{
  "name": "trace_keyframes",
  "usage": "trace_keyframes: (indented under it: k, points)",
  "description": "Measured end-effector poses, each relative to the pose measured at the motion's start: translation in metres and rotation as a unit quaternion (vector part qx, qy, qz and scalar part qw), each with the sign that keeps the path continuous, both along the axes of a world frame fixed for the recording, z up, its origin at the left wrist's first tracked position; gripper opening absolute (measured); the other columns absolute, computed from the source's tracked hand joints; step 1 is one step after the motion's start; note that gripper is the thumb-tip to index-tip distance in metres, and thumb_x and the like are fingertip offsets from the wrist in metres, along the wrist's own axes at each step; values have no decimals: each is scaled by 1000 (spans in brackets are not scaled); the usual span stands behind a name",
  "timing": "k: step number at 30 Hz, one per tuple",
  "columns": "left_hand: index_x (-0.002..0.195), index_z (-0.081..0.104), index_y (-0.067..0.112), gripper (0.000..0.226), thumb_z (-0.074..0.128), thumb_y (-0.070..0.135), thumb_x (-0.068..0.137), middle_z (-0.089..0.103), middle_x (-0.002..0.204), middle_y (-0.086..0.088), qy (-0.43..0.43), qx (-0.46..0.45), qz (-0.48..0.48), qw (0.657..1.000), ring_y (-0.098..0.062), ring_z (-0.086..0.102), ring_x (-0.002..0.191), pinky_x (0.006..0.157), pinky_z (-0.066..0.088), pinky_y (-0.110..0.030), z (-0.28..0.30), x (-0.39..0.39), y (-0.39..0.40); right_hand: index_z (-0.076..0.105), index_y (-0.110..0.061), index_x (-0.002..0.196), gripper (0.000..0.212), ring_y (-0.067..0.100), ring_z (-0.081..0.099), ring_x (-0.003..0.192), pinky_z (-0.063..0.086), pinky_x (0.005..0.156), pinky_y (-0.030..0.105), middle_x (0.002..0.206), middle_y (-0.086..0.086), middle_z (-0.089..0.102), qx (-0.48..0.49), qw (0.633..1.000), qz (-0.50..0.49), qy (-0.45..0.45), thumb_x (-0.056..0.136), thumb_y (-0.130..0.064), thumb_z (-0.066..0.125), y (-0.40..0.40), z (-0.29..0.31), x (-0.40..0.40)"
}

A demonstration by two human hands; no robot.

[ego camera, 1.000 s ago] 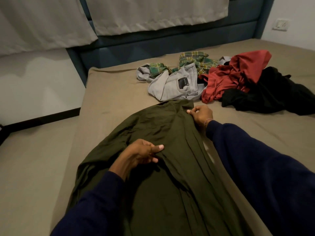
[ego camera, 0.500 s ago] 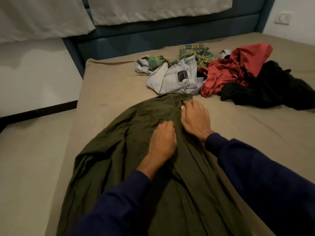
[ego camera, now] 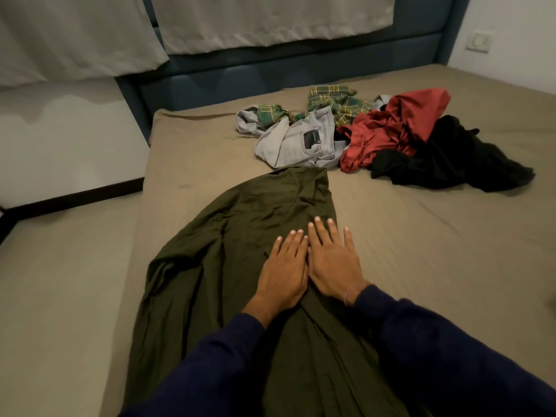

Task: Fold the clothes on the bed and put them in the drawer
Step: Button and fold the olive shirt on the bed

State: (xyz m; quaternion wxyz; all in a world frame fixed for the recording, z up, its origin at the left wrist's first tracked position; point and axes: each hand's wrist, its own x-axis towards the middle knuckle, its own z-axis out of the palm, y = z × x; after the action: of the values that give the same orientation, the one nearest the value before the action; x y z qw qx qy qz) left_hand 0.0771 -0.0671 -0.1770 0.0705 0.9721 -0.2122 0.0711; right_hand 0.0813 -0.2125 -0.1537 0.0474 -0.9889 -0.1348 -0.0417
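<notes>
Head view: the bed (ego camera: 421, 236) is seen carrying everything, its headboard edge far from the person. The olive shirt (ego camera: 240, 251) is laid along the left edge, its long axis running from the near edge toward the headboard, collar end farthest away. An unfolded heap is left beyond it near the headboard: grey jeans (ego camera: 298, 142), plaid garment (ego camera: 334, 100), red garment (ego camera: 391, 127), black garment (ego camera: 451, 158). Both hands are pressed flat, fingers straight, side by side on the shirt's right half: left hand (ego camera: 282, 272), right hand (ego camera: 332, 260). No drawer or other container is shown.
</notes>
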Motion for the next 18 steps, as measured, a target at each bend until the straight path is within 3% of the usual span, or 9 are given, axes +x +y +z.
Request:
trace_keyframes:
  k: [3, 5, 7, 10, 12, 15, 18]
  points:
    - [160, 13, 15, 59, 12, 39, 106, 8, 168, -7, 83, 42, 3, 996, -21, 4, 155, 125, 3, -43, -4, -25, 8, 12, -14, 160, 86, 27, 11, 155, 8, 122, 53, 167, 6, 12, 15, 998, 15, 56, 92, -54, -23, -12, -23, -50]
    - [161, 7, 17, 60, 15, 43, 108, 1, 169, -5, 121, 57, 29, 991, -20, -1, 155, 125, 2, -45, -2, -35, 9, 10, -14, 160, 100, 26, 9, 155, 5, 123, 54, 168, 6, 11, 14, 997, -9, 70, 82, -58, -34, -17, -30, -62]
    - [161, 5, 14, 59, 18, 40, 109, 0, 169, -6, 97, 54, 29, 993, -21, -3, 155, 125, 1, -43, 10, -49, 0, 8, -12, 160, 97, 29, 5, 155, 1, 123, 54, 168, 9, 7, -2, 997, -35, 66, 82, -56, -31, -14, -17, -80]
    - [160, 7, 11, 56, 21, 31, 110, 3, 168, -8, 90, 62, -44, 993, -22, -1, 155, 125, 0, -40, 26, -87, -13, 3, -9, 159, 90, 29, 1, 155, -4, 123, 51, 167, 12, 1, -6, 997, -5, 74, 83, -50, -20, -12, -9, -131]
    - [160, 8, 10, 55, 21, 30, 110, 2, 168, -10, 118, 74, -56, 989, -23, -2, 155, 124, 0, -39, 22, -113, -14, 5, -9, 159, 90, 28, 2, 155, -6, 120, 47, 167, 13, 3, 2, 996, -7, 85, 87, -54, -25, -17, -18, -162]
    - [160, 4, 10, 58, 20, 34, 110, -3, 168, -10, 140, 59, -36, 988, -22, -7, 155, 124, -2, -36, 18, -146, -13, 5, -9, 159, 102, 28, 2, 155, -9, 115, 47, 165, 12, -3, 9, 994, -28, 105, 78, -58, -33, -24, -18, -196]
    - [160, 6, 13, 57, 19, 36, 110, -2, 168, -6, 124, 26, -50, 991, -19, -7, 155, 122, -5, -33, 17, -181, -22, 16, -8, 157, 85, 29, 14, 152, 3, 116, 51, 163, 13, 11, 23, 996, -31, 74, 94, -57, -13, -30, -17, -231]
